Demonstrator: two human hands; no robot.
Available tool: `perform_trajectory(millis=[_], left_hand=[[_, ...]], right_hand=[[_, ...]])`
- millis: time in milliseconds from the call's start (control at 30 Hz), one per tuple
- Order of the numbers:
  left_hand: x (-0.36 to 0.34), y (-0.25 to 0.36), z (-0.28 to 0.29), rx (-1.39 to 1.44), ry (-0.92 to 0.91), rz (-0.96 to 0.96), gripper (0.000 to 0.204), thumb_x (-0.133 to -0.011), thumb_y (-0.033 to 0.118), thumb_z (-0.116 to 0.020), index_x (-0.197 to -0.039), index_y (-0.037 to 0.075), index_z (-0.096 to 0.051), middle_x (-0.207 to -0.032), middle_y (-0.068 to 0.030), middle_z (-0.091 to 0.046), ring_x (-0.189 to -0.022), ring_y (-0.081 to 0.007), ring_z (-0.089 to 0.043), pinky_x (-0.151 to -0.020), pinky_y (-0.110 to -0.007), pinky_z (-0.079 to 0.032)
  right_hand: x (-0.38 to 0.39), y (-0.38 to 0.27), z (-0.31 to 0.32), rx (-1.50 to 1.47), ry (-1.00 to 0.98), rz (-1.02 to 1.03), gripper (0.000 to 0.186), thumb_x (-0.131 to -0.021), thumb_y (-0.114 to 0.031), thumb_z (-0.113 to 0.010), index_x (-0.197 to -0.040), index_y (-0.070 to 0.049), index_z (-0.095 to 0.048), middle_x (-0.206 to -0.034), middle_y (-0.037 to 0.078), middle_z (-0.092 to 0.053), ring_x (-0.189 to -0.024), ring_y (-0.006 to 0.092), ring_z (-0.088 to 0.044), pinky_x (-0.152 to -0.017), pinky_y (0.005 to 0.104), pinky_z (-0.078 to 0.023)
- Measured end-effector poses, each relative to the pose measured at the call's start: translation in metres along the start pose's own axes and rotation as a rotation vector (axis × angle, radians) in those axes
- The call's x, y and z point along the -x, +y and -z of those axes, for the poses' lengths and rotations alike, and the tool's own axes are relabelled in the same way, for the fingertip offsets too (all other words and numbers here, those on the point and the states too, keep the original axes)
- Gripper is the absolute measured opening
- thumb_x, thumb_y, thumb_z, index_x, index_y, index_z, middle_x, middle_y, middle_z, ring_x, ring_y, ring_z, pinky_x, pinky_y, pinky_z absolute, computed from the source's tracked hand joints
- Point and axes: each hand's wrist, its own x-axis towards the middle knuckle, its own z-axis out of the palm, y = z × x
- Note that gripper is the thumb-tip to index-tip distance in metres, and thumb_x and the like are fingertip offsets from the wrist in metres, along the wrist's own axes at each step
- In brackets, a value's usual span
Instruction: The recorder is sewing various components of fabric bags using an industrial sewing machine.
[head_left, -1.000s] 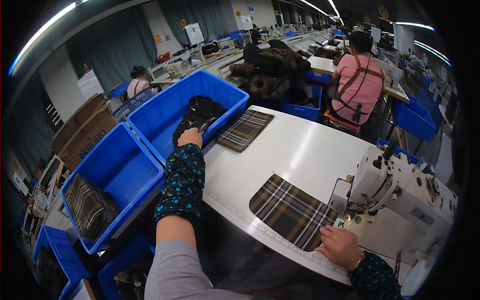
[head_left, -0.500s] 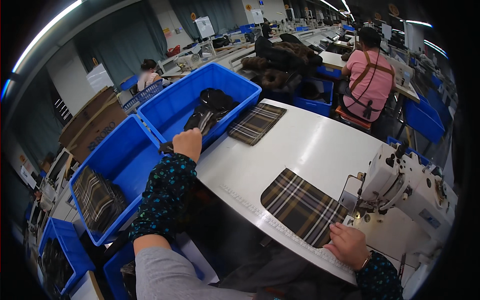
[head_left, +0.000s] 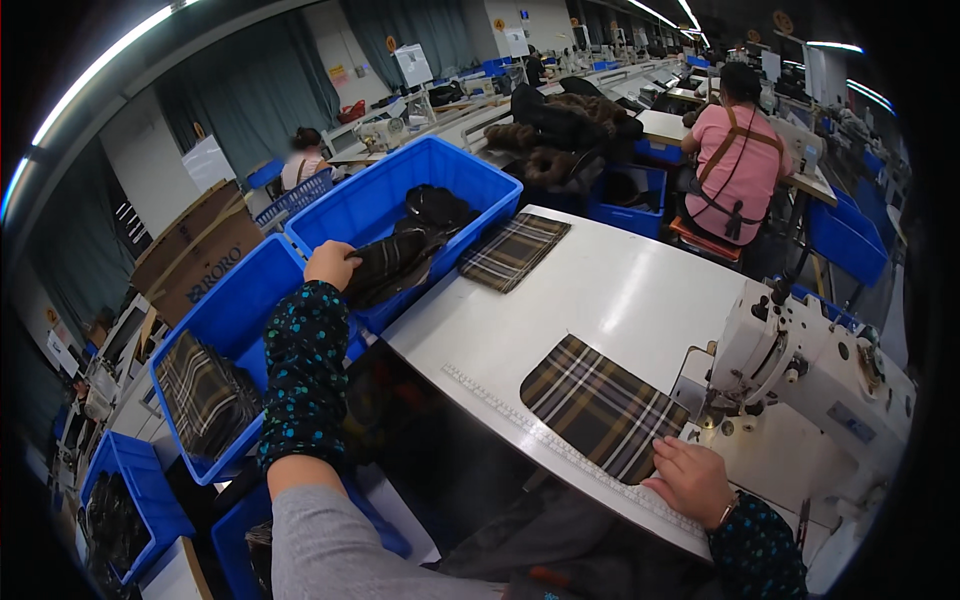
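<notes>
My left hand (head_left: 332,266) is closed on the edge of a dark plaid fabric piece (head_left: 385,262) in the upper blue bin. The piece stretches from my fingers toward a crumpled black bundle (head_left: 440,208) in the same bin. On the white sewing table, a flat plaid fabric panel (head_left: 598,405) with rounded corners lies beside the sewing machine (head_left: 800,370). My right hand (head_left: 692,482) rests on its near right corner, fingers stretched out over the cloth. Another plaid panel (head_left: 515,250) lies at the table's far left edge.
Two large blue bins (head_left: 470,160) flank the table on the left; the nearer one holds a stack of plaid panels (head_left: 205,390). Smaller blue bins (head_left: 150,480) stand lower left. A ruler strip (head_left: 530,430) runs along the table's front edge. A person in pink (head_left: 740,160) sits ahead.
My left hand has moved left and slightly up, drawing the plaid piece out longer across the bin. My right hand stays at the panel's corner, and the panel has barely shifted.
</notes>
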Motion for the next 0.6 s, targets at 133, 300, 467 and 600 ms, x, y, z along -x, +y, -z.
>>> perform_trajectory(millis=[133, 300, 467, 600], left_hand=[[0.022, 0.021, 0.021, -0.033, 0.356, -0.030, 0.022, -0.093, 0.023, -0.069, -0.110, 0.011, -0.078, -0.100, -0.0166, -0.075, -0.089, -0.0366, -0.071, -0.079, -0.045, -0.057], [0.070, 0.067, 0.053, 0.085, 0.515, -0.345, 0.019, -0.096, 0.016, -0.066, -0.110, 0.010, -0.077, -0.101, -0.0158, -0.075, -0.086, -0.0340, -0.073, -0.075, -0.040, -0.058], [0.135, 0.109, 0.033, 0.419, 0.404, -0.843, 0.025, -0.087, -0.003, -0.067, -0.108, 0.004, -0.076, -0.105, -0.0137, -0.076, -0.095, -0.0305, -0.075, -0.083, -0.036, -0.059], [0.198, 0.149, -0.040, 0.240, -0.033, -1.177, 0.040, -0.082, 0.005, -0.069, -0.119, 0.019, -0.074, -0.123, -0.0026, -0.073, -0.121, -0.0262, -0.066, -0.104, -0.047, -0.050]], right_hand=[[0.002, 0.001, 0.000, -0.007, -0.003, -0.011, 0.033, -0.085, -0.033, -0.077, -0.104, -0.006, -0.072, -0.118, 0.008, -0.072, -0.111, 0.0250, -0.068, -0.089, 0.0383, -0.055], [0.000, 0.006, 0.004, -0.027, -0.014, -0.011, 0.032, -0.084, -0.029, -0.077, -0.107, -0.007, -0.071, -0.120, 0.007, -0.071, -0.113, 0.0245, -0.067, -0.093, 0.0394, -0.054], [0.000, 0.009, 0.013, -0.260, 0.126, -0.128, 0.032, -0.082, -0.019, -0.079, -0.109, -0.006, -0.070, -0.117, 0.009, -0.072, -0.099, 0.0273, -0.070, -0.084, 0.0384, -0.056], [0.004, 0.006, 0.015, -0.346, 0.161, -0.237, 0.037, -0.083, -0.021, -0.080, -0.114, -0.004, -0.068, -0.112, 0.010, -0.069, -0.093, 0.0285, -0.069, -0.078, 0.0370, -0.056]])
